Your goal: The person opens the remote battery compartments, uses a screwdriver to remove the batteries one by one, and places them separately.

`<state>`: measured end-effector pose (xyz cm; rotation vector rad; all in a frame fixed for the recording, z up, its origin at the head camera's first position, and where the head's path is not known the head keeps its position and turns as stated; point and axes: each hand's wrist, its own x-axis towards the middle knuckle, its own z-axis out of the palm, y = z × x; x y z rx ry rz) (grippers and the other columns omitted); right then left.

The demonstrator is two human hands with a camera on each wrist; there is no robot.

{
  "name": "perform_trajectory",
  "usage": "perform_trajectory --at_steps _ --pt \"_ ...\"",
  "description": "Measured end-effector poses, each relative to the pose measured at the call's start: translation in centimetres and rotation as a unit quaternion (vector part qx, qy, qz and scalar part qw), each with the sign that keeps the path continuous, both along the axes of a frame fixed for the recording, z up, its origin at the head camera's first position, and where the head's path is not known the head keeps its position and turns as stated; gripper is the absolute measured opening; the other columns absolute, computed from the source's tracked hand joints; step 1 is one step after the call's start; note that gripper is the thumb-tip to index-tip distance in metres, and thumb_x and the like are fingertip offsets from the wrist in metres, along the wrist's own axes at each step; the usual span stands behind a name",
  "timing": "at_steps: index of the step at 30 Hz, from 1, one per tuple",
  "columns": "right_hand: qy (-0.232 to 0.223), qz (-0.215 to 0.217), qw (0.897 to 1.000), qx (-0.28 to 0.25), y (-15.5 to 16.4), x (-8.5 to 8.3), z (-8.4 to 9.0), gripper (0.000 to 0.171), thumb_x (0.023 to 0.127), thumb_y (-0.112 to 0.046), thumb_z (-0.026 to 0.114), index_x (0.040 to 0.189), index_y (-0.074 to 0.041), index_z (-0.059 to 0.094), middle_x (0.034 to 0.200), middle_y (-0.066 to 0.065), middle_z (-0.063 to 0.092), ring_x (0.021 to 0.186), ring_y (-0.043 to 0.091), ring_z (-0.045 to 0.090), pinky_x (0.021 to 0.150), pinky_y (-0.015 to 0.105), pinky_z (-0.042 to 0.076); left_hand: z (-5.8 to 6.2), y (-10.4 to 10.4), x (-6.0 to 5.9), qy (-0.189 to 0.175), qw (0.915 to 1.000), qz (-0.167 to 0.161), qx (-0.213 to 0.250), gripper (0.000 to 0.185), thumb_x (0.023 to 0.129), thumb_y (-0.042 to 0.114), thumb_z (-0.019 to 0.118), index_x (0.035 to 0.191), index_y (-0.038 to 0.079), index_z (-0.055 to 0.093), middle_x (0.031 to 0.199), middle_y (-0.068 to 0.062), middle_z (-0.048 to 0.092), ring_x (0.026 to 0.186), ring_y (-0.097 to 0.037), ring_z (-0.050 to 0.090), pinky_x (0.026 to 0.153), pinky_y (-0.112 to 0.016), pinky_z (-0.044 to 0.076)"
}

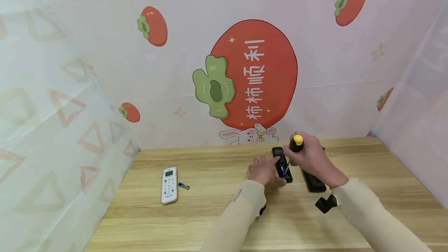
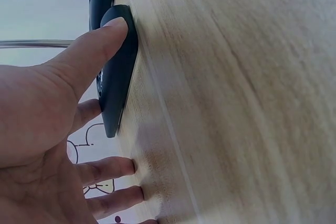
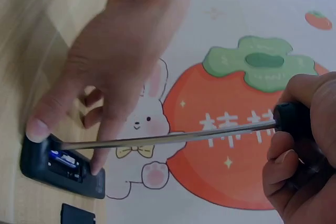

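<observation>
On the table a black remote control [image 1: 287,177] lies with its battery compartment uncovered and a blue battery [image 3: 63,157] inside. My left hand [image 1: 263,171] holds this remote, thumb on its near end and index finger farther up; the other fingers are spread, tips at the tabletop in the left wrist view. My right hand [image 1: 312,159] grips the black and yellow handle of a screwdriver [image 1: 297,141]. The metal shaft [image 3: 173,138] slants down to the compartment's near end, its tip close by the left thumb. Right beside the remote lies a small black cover [image 3: 77,214].
Another black remote [image 1: 314,182] lies under the right forearm side, partly hidden by the hand. Off to the left are a white remote [image 1: 169,189] with a small screen and a loose blue battery [image 1: 183,186]. A printed backdrop [image 1: 175,77] stands along the table's [image 1: 147,224] far edge.
</observation>
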<state>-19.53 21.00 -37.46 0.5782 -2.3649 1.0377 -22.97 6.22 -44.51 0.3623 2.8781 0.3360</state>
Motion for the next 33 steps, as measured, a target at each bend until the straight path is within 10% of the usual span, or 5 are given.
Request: perform_trajectory --at_steps 13,19,33 --pt "-0.168 0.062 0.983 0.025 2.4 -2.8 2.1 0.019 0.091 -0.010 0.076 0.080 -0.011 0.061 0.071 0.000 0.060 0.064 0.018 0.058 0.067 0.035 0.050 -0.1 0.0 0.2 0.011 0.9999 -0.005 -0.005 0.083 0.075 0.061 0.083 0.149 0.044 0.049 0.128 -0.007 0.055 0.110 -0.028 0.048 0.093 -0.052 0.048" --pt "-0.154 0.091 0.983 0.044 2.3 -2.6 2.3 0.020 0.089 -0.010 0.078 0.079 -0.014 0.061 0.074 -0.003 0.060 0.069 0.016 0.057 0.071 0.036 0.049 0.0 -0.1 0.2 0.019 0.9998 -0.004 -0.004 0.083 0.076 0.060 0.083 0.149 0.044 0.049 0.125 -0.006 0.055 0.109 -0.028 0.049 0.093 -0.052 0.049" --pt "-0.047 -0.049 0.997 0.023 1.0 -0.5 1.0 0.026 0.087 -0.006 0.074 0.070 -0.013 0.056 0.059 -0.005 0.051 0.054 0.013 0.051 0.056 0.029 0.045 0.0 0.1 0.3 0.011 0.9999 0.006 0.001 0.084 0.075 0.060 0.082 0.150 0.045 0.048 0.127 -0.007 0.054 0.113 -0.028 0.047 0.097 -0.052 0.046"
